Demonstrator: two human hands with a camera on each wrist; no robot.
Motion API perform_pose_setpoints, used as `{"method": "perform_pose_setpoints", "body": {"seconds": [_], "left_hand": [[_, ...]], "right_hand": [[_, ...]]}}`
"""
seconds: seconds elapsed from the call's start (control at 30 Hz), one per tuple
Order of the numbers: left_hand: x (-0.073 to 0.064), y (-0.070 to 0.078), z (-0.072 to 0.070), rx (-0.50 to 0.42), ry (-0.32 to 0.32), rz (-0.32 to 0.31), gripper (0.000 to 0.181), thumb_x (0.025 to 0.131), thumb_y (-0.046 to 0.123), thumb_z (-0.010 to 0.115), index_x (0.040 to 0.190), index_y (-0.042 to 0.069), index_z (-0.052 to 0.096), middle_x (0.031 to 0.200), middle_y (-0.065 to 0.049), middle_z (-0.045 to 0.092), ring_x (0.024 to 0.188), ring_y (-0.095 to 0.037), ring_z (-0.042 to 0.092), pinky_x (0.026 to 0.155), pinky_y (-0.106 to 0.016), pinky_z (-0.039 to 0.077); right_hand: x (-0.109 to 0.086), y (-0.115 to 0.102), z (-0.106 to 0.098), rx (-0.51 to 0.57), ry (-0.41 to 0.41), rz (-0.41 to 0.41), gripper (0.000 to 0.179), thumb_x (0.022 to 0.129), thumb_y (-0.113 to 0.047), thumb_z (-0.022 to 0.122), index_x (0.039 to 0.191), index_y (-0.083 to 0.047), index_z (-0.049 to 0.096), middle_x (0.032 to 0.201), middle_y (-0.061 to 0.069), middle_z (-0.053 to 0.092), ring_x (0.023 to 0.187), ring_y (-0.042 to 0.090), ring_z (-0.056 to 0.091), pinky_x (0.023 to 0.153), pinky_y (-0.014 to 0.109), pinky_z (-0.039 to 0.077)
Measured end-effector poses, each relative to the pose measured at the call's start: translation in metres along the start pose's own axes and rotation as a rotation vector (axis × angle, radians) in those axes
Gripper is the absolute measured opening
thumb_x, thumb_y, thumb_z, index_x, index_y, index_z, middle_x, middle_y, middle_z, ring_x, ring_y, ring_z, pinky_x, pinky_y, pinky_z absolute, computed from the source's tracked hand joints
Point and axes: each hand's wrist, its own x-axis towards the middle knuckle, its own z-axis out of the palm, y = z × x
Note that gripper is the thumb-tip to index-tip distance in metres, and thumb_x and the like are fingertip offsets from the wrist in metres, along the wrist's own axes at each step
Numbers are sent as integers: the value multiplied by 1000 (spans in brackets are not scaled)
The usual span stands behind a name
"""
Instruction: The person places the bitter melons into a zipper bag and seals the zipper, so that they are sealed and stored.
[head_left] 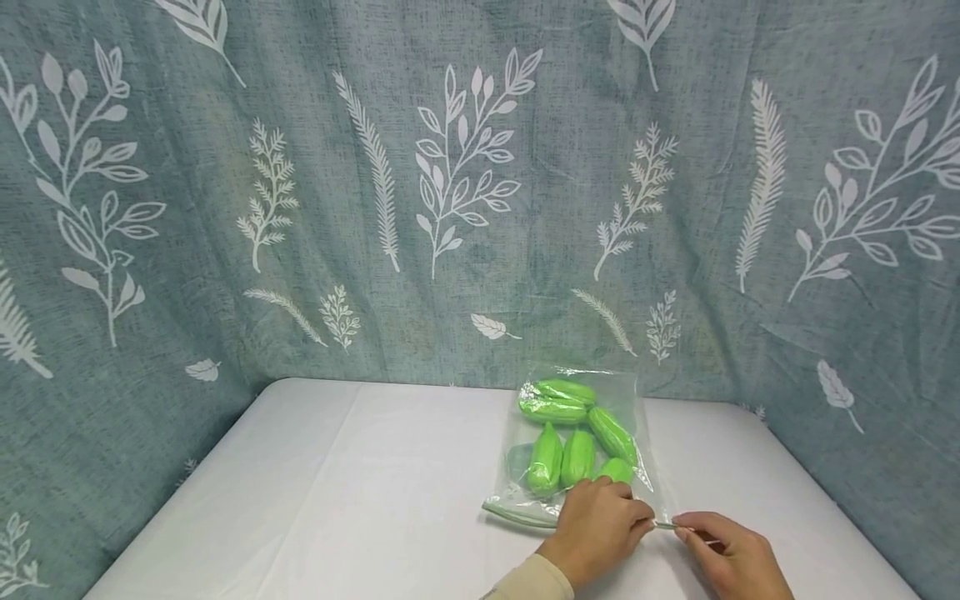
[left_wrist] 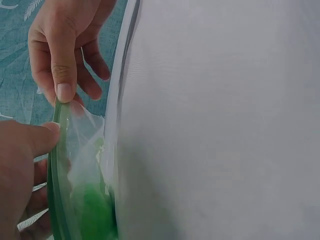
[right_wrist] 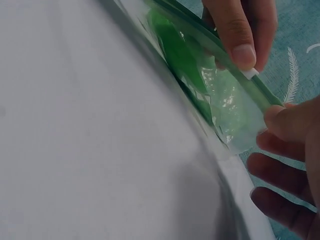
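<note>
A clear zip bag [head_left: 618,390] with a green zip edge [head_left: 517,516] lies on the white table, holding several bright green, ribbed, cucumber-shaped vegetables [head_left: 545,460]. My left hand [head_left: 600,527] pinches the zip edge near its right end and hides part of the bag's front. In the right wrist view, a small white slider [right_wrist: 250,73] sits on the zip under the left thumb. My right hand [head_left: 727,557] pinches the right end of the zip strip between thumb and forefinger, its other fingers loose. Both hands appear close together on the strip in the left wrist view.
The white-covered table [head_left: 360,483] extends to the left of the bag. A blue-green curtain [head_left: 480,208] with white leaf prints stands behind the table and along both sides. The bag's far end reaches the table's back edge.
</note>
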Motion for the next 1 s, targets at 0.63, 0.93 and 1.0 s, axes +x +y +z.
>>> {"method": "perform_pose_setpoints", "body": {"seconds": [0.63,0.93,1.0], "left_hand": [[-1,-1,4,-123,43,11,9,88,44,74,91,37,79,83,21,64,72,4,53,59,-10,40],[-5,-7,0,-135,63,9,8,89,41,75,90,34,79,83,19,63,74,1,53,60,-10,41],[-5,-9,-1,-137,58,3,8,90,40,74,91,34,79,82,18,62,74,1,53,60,-10,41]], "right_hand": [[0,-3,11,80,84,-110,26,77,3,82,89,-19,78,86,-8,72,72,-2,62,60,11,48],[-1,0,8,58,117,-127,24,78,2,81,90,-18,77,85,-8,72,70,-2,62,59,11,47],[-1,0,7,63,133,-141,26,77,4,82,90,-18,78,85,-6,73,69,-2,62,59,11,47]]}}
